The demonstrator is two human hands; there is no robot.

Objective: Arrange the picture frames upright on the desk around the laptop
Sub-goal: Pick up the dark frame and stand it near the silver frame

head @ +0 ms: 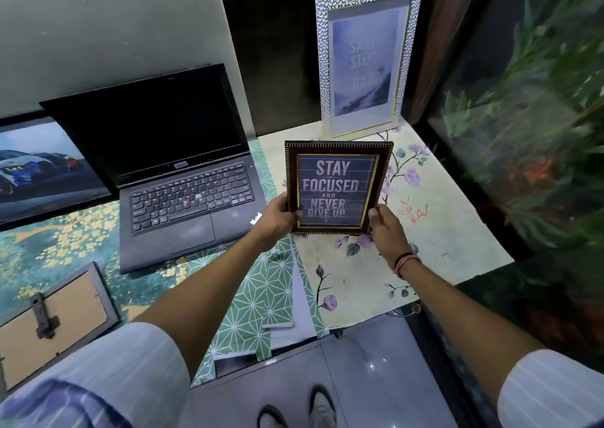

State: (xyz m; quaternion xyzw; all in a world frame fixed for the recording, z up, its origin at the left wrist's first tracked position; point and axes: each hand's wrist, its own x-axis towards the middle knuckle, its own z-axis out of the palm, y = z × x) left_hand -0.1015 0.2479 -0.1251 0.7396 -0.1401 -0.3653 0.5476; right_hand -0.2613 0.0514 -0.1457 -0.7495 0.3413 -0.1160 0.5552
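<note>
A small brown frame [338, 184] reading "Stay focused and never give up" stands upright to the right of the open black laptop [183, 179]. My left hand [277, 215] grips its lower left edge and my right hand [384, 223] grips its lower right corner. Behind it a tall silver frame [364, 58] leans upright against the dark wall. A black frame with a car picture [42, 169] stands left of the laptop. A grey frame [49, 323] lies face down at the near left, its stand showing.
The desk [441, 218] is covered with floral and green patterned sheets. A glass tank with green plants [529, 127] borders the right side. The desk's front edge is near my body, with a tiled floor and my shoes below.
</note>
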